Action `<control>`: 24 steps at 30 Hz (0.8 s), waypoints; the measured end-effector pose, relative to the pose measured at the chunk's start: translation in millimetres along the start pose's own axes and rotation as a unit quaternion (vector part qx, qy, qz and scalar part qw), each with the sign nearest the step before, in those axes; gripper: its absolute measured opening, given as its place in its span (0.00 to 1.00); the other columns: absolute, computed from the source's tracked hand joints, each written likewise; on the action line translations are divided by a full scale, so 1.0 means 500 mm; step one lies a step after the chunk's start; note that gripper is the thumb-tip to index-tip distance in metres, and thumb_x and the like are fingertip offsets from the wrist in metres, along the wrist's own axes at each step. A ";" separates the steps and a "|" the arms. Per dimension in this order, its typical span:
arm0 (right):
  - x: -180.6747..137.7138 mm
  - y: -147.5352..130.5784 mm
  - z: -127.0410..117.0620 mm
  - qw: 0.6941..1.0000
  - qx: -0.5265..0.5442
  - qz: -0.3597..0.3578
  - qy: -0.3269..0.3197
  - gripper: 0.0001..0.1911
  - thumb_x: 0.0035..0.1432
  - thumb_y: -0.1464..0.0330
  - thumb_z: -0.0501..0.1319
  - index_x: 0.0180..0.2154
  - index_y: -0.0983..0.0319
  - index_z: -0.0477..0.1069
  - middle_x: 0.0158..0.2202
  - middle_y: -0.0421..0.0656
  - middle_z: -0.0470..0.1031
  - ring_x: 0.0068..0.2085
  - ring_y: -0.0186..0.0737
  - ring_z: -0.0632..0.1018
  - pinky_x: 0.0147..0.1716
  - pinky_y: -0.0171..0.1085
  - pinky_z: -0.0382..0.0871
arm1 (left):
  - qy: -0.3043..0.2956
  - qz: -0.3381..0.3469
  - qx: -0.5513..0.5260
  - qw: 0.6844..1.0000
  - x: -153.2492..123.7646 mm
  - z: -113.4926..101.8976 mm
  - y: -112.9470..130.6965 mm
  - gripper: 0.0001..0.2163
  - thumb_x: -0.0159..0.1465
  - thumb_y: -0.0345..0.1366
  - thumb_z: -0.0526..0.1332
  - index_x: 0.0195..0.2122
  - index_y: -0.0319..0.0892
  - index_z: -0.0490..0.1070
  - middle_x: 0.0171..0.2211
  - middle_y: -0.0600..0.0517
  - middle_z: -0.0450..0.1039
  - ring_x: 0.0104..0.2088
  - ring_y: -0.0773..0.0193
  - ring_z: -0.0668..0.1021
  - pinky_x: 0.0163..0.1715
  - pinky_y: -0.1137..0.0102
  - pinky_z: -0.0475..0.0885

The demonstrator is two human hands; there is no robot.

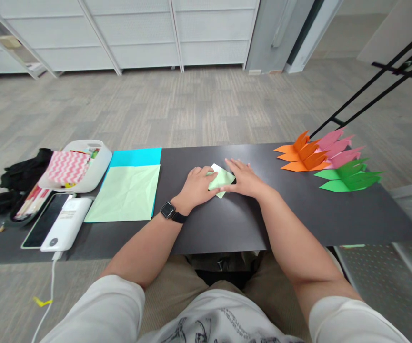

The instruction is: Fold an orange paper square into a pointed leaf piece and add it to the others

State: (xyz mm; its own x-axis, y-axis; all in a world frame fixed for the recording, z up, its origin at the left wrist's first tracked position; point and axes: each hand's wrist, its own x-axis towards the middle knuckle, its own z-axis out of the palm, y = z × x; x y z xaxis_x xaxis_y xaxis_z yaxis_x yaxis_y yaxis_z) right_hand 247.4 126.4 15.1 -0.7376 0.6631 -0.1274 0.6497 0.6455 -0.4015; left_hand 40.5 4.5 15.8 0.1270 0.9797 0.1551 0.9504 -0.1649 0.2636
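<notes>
A small folded piece of pale green paper point(223, 177) lies on the dark table, turned corner-up, with a whitish strip at its upper edge. My left hand point(199, 187) is closed over its left side, fingers on top and thumb along the lower edge. At the right corner, my right hand point(245, 178) is open, with its thumb near the lower edge and its fingers spread beside the upper edge. Both thumbs come close together at the bottom of the paper. Parts of the paper are hidden under the left fingers.
Left of my hands lie a pale green sheet point(127, 193) and blue paper point(137, 156). Beyond them are a white basket point(100, 166), a phone point(45, 221) and a white power bank point(68, 224) with a cable. Orange point(302, 155), pink point(339, 147) and green folded-paper pieces point(348, 176) stand at right.
</notes>
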 end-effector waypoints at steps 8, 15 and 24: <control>0.012 0.005 0.016 0.997 -0.026 0.056 0.045 0.59 0.59 0.44 0.71 0.79 0.58 0.49 0.80 0.59 0.50 0.80 0.71 0.49 0.75 0.71 0.39 | -0.008 0.000 -0.008 1.000 -0.003 -0.005 0.004 0.30 0.65 0.55 0.71 0.64 0.45 0.76 0.65 0.43 0.72 0.58 0.42 0.73 0.64 0.50 0.66; 0.009 0.005 0.021 0.999 -0.024 0.042 0.024 0.66 0.52 0.40 0.73 0.80 0.55 0.45 0.82 0.57 0.41 0.81 0.71 0.42 0.75 0.71 0.35 | -0.013 0.003 -0.019 1.000 -0.003 -0.005 0.004 0.30 0.65 0.56 0.71 0.63 0.47 0.76 0.65 0.44 0.71 0.58 0.43 0.73 0.63 0.50 0.66; 0.043 0.048 0.034 0.992 0.010 0.093 0.079 0.59 0.60 0.44 0.70 0.79 0.63 0.49 0.81 0.60 0.45 0.81 0.66 0.47 0.77 0.62 0.42 | -0.020 -0.002 -0.016 1.000 -0.002 -0.007 0.004 0.33 0.64 0.58 0.71 0.65 0.47 0.75 0.65 0.44 0.71 0.58 0.43 0.73 0.64 0.50 0.66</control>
State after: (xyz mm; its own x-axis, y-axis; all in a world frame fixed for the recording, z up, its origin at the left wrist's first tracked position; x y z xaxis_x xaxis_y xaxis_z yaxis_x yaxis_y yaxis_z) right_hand 243.8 149.7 -12.7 -0.5659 0.8224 -0.0590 0.7675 0.4993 -0.4020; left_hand 41.4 2.6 19.6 0.1349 0.9841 0.1155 0.9417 -0.1636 0.2939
